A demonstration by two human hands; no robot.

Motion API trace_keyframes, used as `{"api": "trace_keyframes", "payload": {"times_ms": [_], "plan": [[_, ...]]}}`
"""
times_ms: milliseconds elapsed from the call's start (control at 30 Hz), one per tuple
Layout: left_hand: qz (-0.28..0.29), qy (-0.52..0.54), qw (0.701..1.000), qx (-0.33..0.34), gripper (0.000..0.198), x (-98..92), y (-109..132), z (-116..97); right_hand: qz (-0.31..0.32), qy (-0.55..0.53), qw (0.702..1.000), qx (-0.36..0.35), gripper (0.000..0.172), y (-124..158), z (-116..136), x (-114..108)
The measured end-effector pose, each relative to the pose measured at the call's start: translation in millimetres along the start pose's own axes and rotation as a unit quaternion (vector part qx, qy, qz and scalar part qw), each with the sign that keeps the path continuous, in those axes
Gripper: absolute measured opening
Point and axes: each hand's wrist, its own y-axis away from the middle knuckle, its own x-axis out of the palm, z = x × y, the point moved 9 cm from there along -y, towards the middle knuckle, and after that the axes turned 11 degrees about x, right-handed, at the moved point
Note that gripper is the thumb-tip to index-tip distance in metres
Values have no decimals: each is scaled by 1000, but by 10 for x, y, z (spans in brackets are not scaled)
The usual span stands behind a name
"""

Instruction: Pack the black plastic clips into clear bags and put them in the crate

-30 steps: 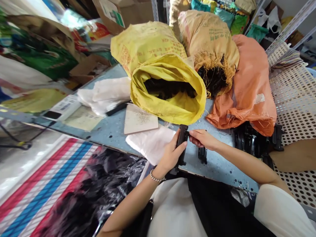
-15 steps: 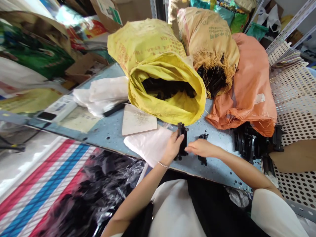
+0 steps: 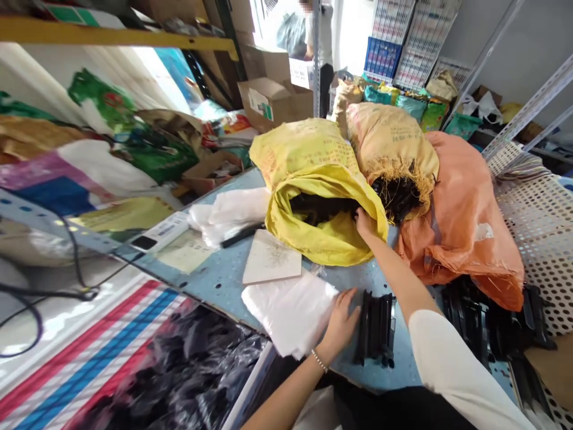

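My left hand (image 3: 342, 322) rests against the left side of a row of black plastic parts (image 3: 376, 327) standing on the blue table (image 3: 215, 278), fingers bent along them. My right hand (image 3: 363, 222) reaches into the mouth of the yellow woven sack (image 3: 313, 179), which holds more black parts; its fingertips are hidden inside. A white plastic bag (image 3: 290, 310) lies just left of my left hand.
A tan sack (image 3: 394, 143) and an orange sack (image 3: 465, 221) lie behind and to the right, with loose black parts (image 3: 487, 322) below the orange one. A white card (image 3: 271, 260), white bags (image 3: 228, 212) and a perforated shelf (image 3: 537, 221) surround the spot. Black plastic film (image 3: 188, 364) lies lower left.
The camera has tilted up. My right hand left the black part and reached into the yellow sack. My left hand set its part with the row on the table.
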Motion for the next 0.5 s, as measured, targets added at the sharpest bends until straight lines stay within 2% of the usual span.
{"api": "trace_keyframes", "payload": {"times_ms": [67, 167, 267, 333, 400, 500], "plan": [[-42, 58, 997, -22, 49, -198, -161, 19, -2, -11, 1000, 24, 17, 220, -105, 7], [-74, 133, 988, -35, 59, -350, -457, -55, 26, -37, 999, 26, 12, 903, -183, 64], [-102, 266, 956, -73, 62, -365, -633, -189, 95, -77, 992, -32, 14, 1802, -105, 91], [-100, 323, 935, -108, 55, -316, -612, -294, 141, -85, 983, -78, 14, 2268, -13, 41], [-74, 314, 939, -120, 47, -265, -506, -425, 138, -73, 982, -107, 18, 2463, 46, -109], [-29, 274, 953, -129, 41, -200, -264, -580, 43, 35, 987, -149, 27, 2356, 117, -408]]}}
